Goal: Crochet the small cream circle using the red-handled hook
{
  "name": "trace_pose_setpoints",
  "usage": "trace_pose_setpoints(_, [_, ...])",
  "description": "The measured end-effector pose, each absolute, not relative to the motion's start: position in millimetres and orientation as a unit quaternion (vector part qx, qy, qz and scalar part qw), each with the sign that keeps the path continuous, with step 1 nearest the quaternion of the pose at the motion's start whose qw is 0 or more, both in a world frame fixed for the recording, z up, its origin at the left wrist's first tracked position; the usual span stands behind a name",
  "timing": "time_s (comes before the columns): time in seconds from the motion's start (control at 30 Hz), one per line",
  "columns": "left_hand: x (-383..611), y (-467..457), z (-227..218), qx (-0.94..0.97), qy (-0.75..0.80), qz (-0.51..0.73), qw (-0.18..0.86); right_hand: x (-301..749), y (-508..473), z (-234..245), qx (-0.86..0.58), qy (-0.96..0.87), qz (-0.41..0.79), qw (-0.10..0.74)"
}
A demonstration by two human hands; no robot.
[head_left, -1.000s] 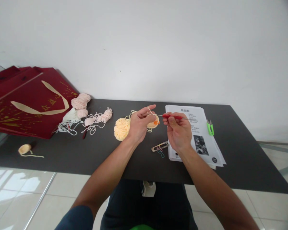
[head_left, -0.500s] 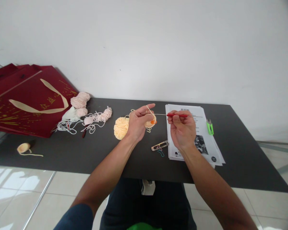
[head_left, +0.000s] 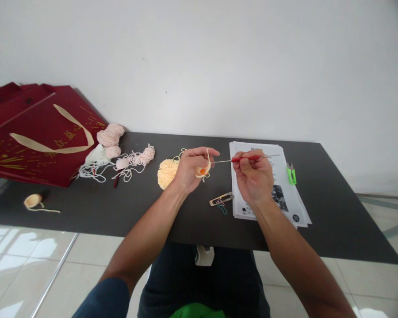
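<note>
My left hand (head_left: 189,168) pinches a small cream crocheted piece (head_left: 203,170) with an orange marker on it, a yarn strand looped over the forefinger. My right hand (head_left: 254,176) grips a red-handled crochet hook (head_left: 248,157), its metal tip pointing left at the piece. A cream yarn ball (head_left: 166,173) lies on the dark table (head_left: 334,221) just left of my left hand. Both hands hover above the table.
A stack of printed sheets (head_left: 285,194) lies under my right hand, green snips (head_left: 291,173) beside it. A metal clip with markers (head_left: 220,200) lies near the front. Pink and white yarn (head_left: 116,157), a red gift bag (head_left: 36,137) and a small cream piece (head_left: 33,201) sit left.
My left hand has turned the crocheted piece slightly downward and left, its forefinger curling in. The hook has drawn back to the right a little with my right hand.
</note>
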State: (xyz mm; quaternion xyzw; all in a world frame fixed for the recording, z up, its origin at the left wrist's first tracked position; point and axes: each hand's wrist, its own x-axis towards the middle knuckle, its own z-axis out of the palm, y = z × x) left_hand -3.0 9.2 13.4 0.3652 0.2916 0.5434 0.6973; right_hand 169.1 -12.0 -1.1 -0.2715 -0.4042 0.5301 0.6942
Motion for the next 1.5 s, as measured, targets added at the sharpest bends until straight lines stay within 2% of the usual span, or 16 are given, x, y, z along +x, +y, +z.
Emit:
trace_pose_setpoints(0.2, [-3.5, 9.5, 13.3, 0.372, 0.284, 0.542, 0.698, 170.1, -8.9, -4.6, -0.279, -0.322, 0.617, 0.662])
trace_pose_setpoints(0.37, [3.3, 6.4, 7.3, 0.457, 0.335, 0.574, 0.591, 160.1, -13.0, -2.1, -0.275, -0.244, 0.655, 0.660])
trace_pose_setpoints(0.63, [11.6, 6.8, 1.7, 0.435, 0.369, 0.602, 0.559, 144.1, -21.3, -4.1, -0.322, -0.309, 0.563, 0.696])
trace_pose_setpoints(1.0, [15.5, 4.4, 3.9, 0.423, 0.384, 0.614, 0.545, 149.9, -17.1, -3.2, -0.304, -0.333, 0.524, 0.723])
trace_pose_setpoints(1.5, [16.4, 2.4, 5.4, 0.427, 0.413, 0.636, 0.492, 156.8, -15.6, -13.2, -0.344, -0.449, 0.350, 0.747])
